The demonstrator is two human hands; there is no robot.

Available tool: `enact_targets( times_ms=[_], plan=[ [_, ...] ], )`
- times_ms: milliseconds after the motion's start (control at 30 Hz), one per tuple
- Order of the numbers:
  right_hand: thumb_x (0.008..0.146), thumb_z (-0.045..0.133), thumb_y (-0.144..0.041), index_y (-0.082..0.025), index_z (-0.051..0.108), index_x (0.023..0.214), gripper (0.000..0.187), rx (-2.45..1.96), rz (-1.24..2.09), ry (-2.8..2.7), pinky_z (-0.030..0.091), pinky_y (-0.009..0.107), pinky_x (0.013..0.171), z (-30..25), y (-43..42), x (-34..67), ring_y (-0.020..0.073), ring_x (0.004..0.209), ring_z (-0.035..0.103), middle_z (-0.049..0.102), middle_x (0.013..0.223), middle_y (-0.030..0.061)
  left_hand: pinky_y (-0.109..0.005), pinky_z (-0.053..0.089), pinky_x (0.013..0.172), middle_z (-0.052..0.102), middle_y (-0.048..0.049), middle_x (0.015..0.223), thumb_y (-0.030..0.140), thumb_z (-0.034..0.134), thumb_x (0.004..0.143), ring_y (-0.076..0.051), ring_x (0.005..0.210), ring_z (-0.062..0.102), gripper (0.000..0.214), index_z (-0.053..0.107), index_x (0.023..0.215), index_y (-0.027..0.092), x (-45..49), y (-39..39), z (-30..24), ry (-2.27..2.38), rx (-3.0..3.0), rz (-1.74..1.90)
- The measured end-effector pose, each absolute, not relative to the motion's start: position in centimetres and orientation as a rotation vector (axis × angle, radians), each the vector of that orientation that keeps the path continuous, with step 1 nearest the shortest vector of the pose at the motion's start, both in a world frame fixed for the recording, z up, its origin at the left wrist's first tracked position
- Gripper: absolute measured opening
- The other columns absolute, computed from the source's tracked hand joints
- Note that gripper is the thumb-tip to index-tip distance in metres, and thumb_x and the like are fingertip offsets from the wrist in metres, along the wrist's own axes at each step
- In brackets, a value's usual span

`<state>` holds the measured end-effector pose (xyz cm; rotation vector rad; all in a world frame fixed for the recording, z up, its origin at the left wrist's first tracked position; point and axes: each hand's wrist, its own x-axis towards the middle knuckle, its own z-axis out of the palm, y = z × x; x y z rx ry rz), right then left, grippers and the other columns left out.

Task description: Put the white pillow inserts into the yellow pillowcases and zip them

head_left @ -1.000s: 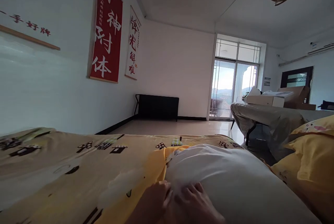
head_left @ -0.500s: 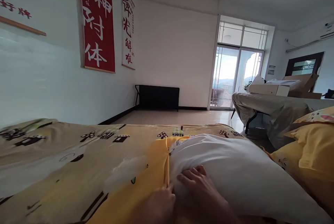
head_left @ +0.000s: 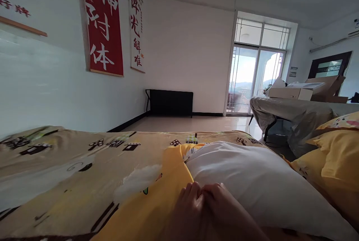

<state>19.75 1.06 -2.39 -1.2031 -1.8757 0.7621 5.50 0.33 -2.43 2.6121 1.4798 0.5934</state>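
Note:
A plump white pillow (head_left: 252, 181) lies on the bed, its left end inside a yellow pillowcase (head_left: 157, 196). The opening of the case runs across the pillow from the far side down to my fingers. My left hand (head_left: 189, 207) is closed on that yellow edge, knuckles up. Right beside it, touching it, my right hand (head_left: 223, 205) has its fingers curled at the same edge, against the white pillow. The fingertips of both hands are tucked out of sight.
A tan printed sheet (head_left: 106, 170) covers the bed. Yellow bedding (head_left: 331, 158) is heaped at the right. Beyond stand a plastic-covered table (head_left: 294, 110) with a white box (head_left: 288, 93), and a black folded panel (head_left: 171, 102) against the wall.
My right hand has drawn back from the pillow's top and curled in beside my left hand. My left hand has moved right and forward, pulling the pillowcase edge over the pillow.

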Motion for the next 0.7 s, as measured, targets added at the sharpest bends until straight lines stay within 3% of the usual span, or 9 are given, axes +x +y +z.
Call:
enact_targets(
  times_ms=[167, 300, 433, 533, 633, 700],
  plan=[
    [0.083, 0.045, -0.028, -0.015, 0.069, 0.093, 0.029, -1.022, 1.042, -1.881, 0.043, 0.025, 0.075, -2.5, 0.8, 18.8, 0.0171, 0.083, 0.058, 0.067, 0.086, 0.0043, -0.041, 0.039, 0.084, 0.054, -0.0091, 0.095, 0.009, 0.042, 0.075, -0.022, 0.09, 0.049, 0.019, 0.059, 0.079, 0.017, 4.7, 0.3, -1.8, 1.388, 2.57, 0.797],
    [0.074, 0.056, -0.029, -0.016, 0.069, 0.094, 0.027, -1.141, 1.207, -2.111, 0.043, 0.023, 0.064, -3.1, 0.8, 18.2, 0.0153, 0.071, 0.058, 0.068, 0.081, 0.0025, -0.033, 0.041, 0.085, 0.053, -0.0066, 0.096, 0.011, 0.041, 0.068, -0.019, 0.091, 0.051, 0.019, 0.055, 0.08, 0.019, 0.9, 1.9, 0.3, 1.353, 2.411, 1.002],
    [0.07, 0.06, -0.032, -0.019, 0.07, 0.095, 0.03, -1.35, 1.109, -2.198, 0.038, 0.021, 0.057, -2.6, -0.2, 18.6, 0.0162, 0.074, 0.059, 0.07, 0.089, 0.0017, -0.031, 0.041, 0.072, 0.059, -0.0055, 0.085, 0.032, 0.041, 0.077, -0.02, 0.078, 0.055, 0.018, 0.054, 0.077, 0.02, -5.3, 5.9, -0.1, 1.724, 2.15, 0.861],
    [0.069, 0.061, -0.033, -0.02, 0.069, 0.093, 0.029, -1.368, 1.064, -2.112, 0.037, 0.02, 0.056, -1.6, -0.7, 19.5, 0.0155, 0.075, 0.058, 0.069, 0.091, 0.0008, -0.034, 0.04, 0.067, 0.064, -0.0109, 0.082, 0.056, 0.043, 0.076, -0.028, 0.079, 0.059, 0.04, 0.054, 0.068, 0.019, -9.2, 8.7, -2.4, 2.018, 1.814, 0.496],
    [0.073, 0.059, -0.032, -0.017, 0.066, 0.086, 0.022, -1.285, 1.142, -1.96, 0.037, 0.02, 0.057, -0.9, -0.3, 20.4, 0.0136, 0.071, 0.055, 0.066, 0.086, 0.0002, -0.036, 0.042, 0.071, 0.068, -0.0148, 0.087, 0.07, 0.044, 0.071, -0.032, 0.084, 0.062, 0.055, 0.058, 0.064, 0.017, -10.8, 10.1, -4.6, 1.93, 1.717, 0.39],
    [0.075, 0.059, -0.032, -0.015, 0.064, 0.086, 0.021, -1.158, 1.242, -1.831, 0.039, 0.02, 0.06, -0.7, 0.4, 20.8, 0.0133, 0.072, 0.054, 0.065, 0.085, 0.0002, -0.034, 0.045, 0.072, 0.07, -0.0119, 0.087, 0.073, 0.04, 0.072, -0.03, 0.085, 0.064, 0.06, 0.062, 0.065, 0.018, -10.7, 10.2, -5.3, 1.799, 1.725, 0.395]
  ],
)
